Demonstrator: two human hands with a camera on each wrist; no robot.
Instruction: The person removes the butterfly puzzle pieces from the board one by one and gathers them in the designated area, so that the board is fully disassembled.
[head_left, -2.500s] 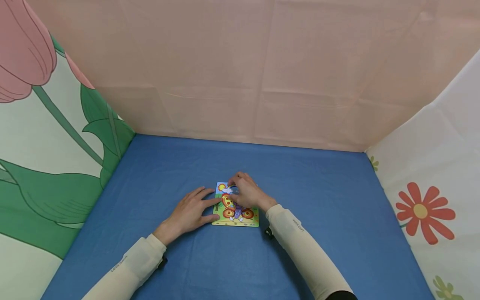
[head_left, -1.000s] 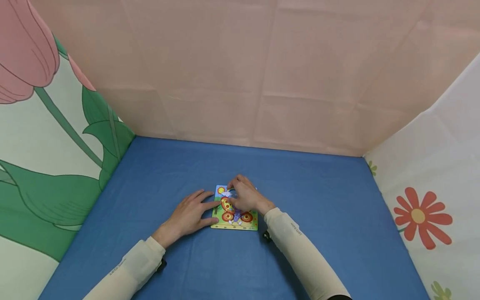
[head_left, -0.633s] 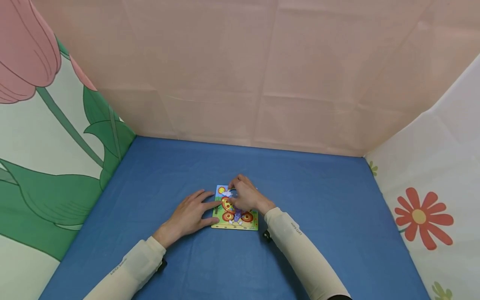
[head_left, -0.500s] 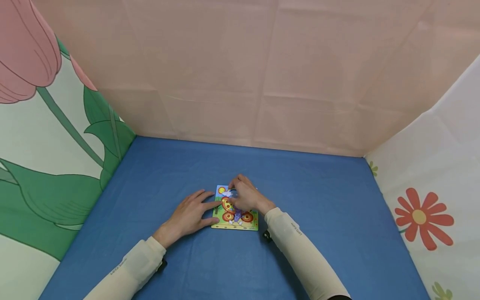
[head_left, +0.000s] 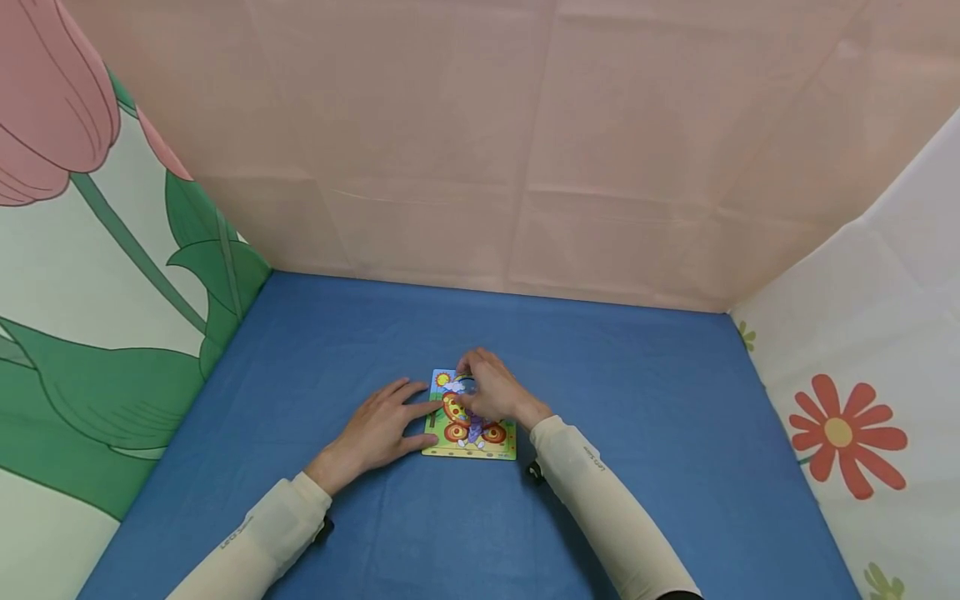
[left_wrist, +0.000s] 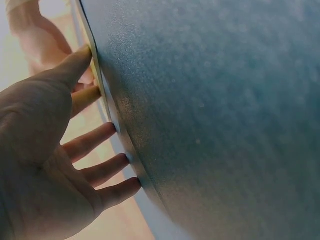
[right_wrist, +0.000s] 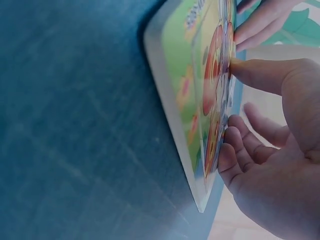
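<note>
A small square picture puzzle board (head_left: 487, 455), showing a red and yellow butterfly figure under a sun, lies flat on the blue surface. My left hand (head_left: 375, 425) rests at its left edge, fingers spread, with thumb and index fingertip on the board. My right hand (head_left: 493, 390) is over the board's upper right part, thumb and curled fingertips set apart on a puzzle piece, mostly hidden beneath it. In the right wrist view the thumb (right_wrist: 260, 74) and several bent fingers of that hand touch the printed face.
The blue cloth-like surface (head_left: 405, 533) spreads around the board. A beige wall sheet (head_left: 510, 150) stands at the back. A tulip-printed panel (head_left: 97, 275) is on the left, and a white flower-printed panel (head_left: 885, 317) on the right.
The view has tilted slightly since the oldest frame. My right fingers have shifted a little over the upper part of the board. My left hand stays at the left edge.
</note>
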